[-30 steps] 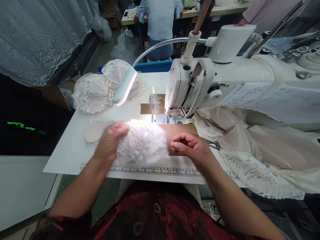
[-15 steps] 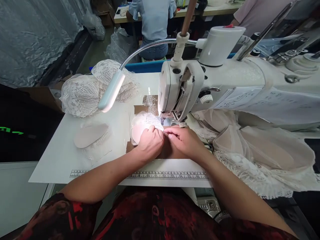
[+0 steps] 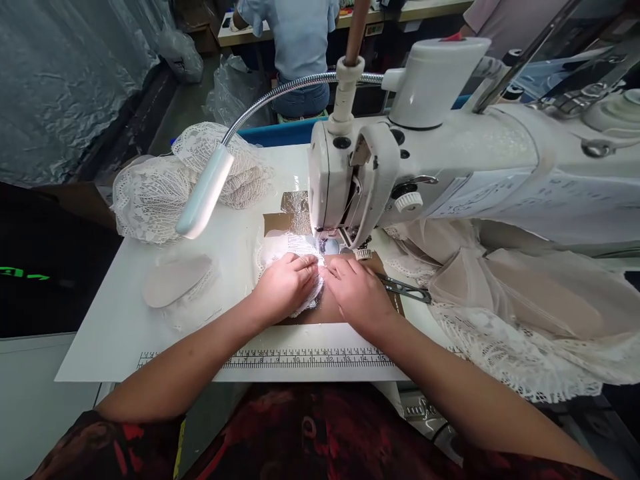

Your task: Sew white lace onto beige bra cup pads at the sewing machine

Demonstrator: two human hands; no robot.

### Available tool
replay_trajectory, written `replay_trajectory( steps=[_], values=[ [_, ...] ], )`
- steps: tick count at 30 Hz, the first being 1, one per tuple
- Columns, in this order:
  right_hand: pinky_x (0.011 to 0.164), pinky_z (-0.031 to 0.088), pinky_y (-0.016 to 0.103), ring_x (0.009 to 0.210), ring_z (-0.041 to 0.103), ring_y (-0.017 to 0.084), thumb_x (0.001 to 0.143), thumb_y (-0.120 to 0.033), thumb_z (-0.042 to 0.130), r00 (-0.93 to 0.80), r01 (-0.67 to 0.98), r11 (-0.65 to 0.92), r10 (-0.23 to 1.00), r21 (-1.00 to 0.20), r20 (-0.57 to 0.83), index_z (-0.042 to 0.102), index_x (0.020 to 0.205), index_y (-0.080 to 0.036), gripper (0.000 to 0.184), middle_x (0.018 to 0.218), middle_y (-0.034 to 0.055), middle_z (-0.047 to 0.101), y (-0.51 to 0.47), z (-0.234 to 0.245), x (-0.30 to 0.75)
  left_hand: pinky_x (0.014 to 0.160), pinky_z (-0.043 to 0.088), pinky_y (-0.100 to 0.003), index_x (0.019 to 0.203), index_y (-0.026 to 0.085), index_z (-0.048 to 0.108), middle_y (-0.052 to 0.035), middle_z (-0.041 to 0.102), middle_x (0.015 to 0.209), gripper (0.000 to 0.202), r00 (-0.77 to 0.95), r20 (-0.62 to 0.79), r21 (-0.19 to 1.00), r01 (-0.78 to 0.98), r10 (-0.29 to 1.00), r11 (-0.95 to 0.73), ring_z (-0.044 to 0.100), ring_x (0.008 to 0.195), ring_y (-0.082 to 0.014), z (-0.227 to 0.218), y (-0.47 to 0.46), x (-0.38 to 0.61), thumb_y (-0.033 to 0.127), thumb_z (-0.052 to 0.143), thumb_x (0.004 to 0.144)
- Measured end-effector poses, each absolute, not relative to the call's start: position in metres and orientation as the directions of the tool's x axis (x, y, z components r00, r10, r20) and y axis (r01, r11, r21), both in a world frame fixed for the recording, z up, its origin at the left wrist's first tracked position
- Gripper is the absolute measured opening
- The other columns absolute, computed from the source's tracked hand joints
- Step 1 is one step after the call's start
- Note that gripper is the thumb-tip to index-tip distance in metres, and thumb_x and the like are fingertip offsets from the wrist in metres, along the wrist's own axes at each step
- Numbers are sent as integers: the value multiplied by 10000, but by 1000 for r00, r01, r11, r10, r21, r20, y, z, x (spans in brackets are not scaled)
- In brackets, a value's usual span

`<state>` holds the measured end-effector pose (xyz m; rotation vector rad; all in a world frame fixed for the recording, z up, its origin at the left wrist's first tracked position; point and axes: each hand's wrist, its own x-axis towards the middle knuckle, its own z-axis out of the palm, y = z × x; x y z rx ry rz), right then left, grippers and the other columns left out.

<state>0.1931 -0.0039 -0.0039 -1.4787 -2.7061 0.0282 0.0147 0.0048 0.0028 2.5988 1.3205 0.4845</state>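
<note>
A small white lace piece point(image 3: 280, 248) lies on the machine bed right in front of the presser foot of the white sewing machine point(image 3: 360, 173). My left hand point(image 3: 285, 283) lies flat on it, fingers stretched toward the needle. My right hand point(image 3: 356, 287) rests beside it on the right, fingers flat, fingertips touching the lace edge near the foot. Most of the lace is hidden under my hands.
A gooseneck lamp point(image 3: 203, 193) hangs over the white table point(image 3: 125, 313). Lace pieces point(image 3: 160, 187) are heaped at the back left, a beige pad point(image 3: 175, 281) lies left. Thread snips point(image 3: 403, 288) lie right of my hand, lace fabric point(image 3: 525, 320) is piled further right. People sit behind.
A second ago I held the lace bundle near the ruler edge. It has moved forward under the machine head, and both hands have flattened on it.
</note>
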Motion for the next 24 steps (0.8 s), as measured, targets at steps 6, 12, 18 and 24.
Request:
replay_trajectory(
  steps=[6,12,18,24],
  values=[
    [689,359,346,869,520,235,912,-102,364,-494,868,494,869,-52,30,582,1242,-181,404,1048,128,633,6,-2,189,772,535,-362,1086,107,670,-111,664,1161,330,624,269,211,705,733,-677,600,842,-205,-8,24,13,262,411,952],
    [647,364,336,816,543,232,869,-101,422,-441,894,440,897,-84,-1,576,1270,-219,446,947,126,653,12,1,188,775,502,-381,1090,99,669,-137,682,1100,332,676,244,219,660,696,-718,607,849,-218,-6,38,10,235,404,944],
    [617,322,321,801,525,212,872,-73,402,-460,885,460,888,-79,9,626,1177,-218,405,1020,109,635,11,2,187,796,489,-377,1131,102,651,-143,671,1132,327,667,277,279,633,691,-723,602,864,-210,-8,41,6,233,429,930],
    [604,291,319,755,490,194,875,-64,378,-478,873,479,878,-89,38,616,1163,-215,403,1002,95,619,10,-5,190,843,460,-405,1181,131,627,-144,624,1226,340,616,242,309,683,750,-662,594,988,-231,-11,43,7,220,413,933]
  ],
)
